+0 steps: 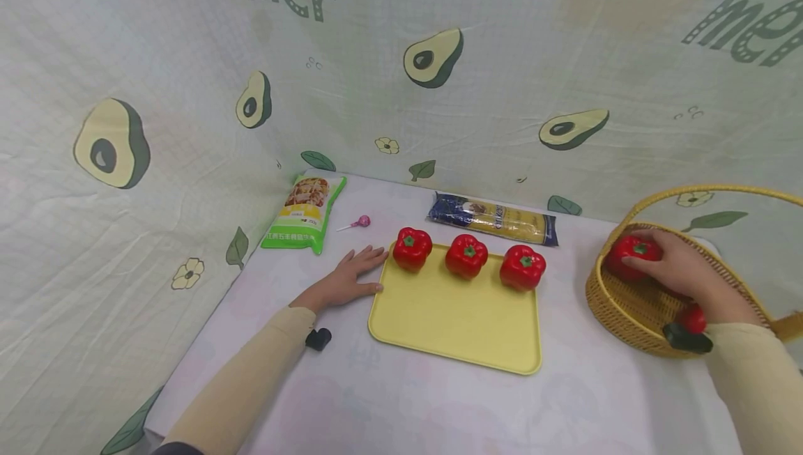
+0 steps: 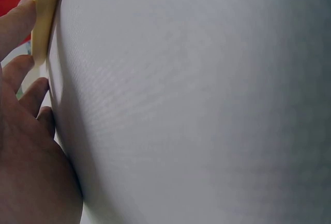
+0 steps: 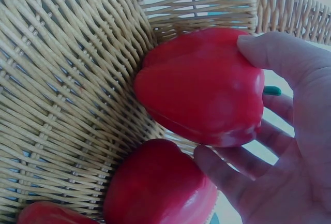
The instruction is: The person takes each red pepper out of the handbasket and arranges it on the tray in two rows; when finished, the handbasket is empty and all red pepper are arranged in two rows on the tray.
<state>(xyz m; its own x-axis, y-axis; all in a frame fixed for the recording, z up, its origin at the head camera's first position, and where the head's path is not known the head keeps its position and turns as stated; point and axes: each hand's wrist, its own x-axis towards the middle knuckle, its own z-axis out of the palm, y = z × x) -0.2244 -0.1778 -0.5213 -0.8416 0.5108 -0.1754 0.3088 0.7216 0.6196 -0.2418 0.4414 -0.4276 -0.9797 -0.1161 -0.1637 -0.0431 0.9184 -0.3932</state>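
Note:
Inside the wicker basket (image 1: 603, 305) at the right, my right hand (image 1: 684, 267) holds a red bell pepper (image 3: 199, 89). In the right wrist view the thumb lies on the pepper near its green stem, and the fingers curl under its other side. A second red bell pepper (image 3: 160, 188) lies against the wicker just below, with part of another red one at the lower edge. My left hand (image 1: 341, 282) rests on the table with fingers spread, its fingertips at the left rim of the yellow tray (image 1: 458, 322). Three red bell peppers (image 1: 466, 256) sit in a row along the tray's far side.
Behind the tray lies a long blue and yellow packet (image 1: 492, 218). A green and white food bag (image 1: 304, 211) and a pink lollipop (image 1: 363, 221) are at the back left. The basket's tall handle (image 1: 652, 198) arches over the right arm. A printed cloth (image 1: 351, 93) hangs behind the table.

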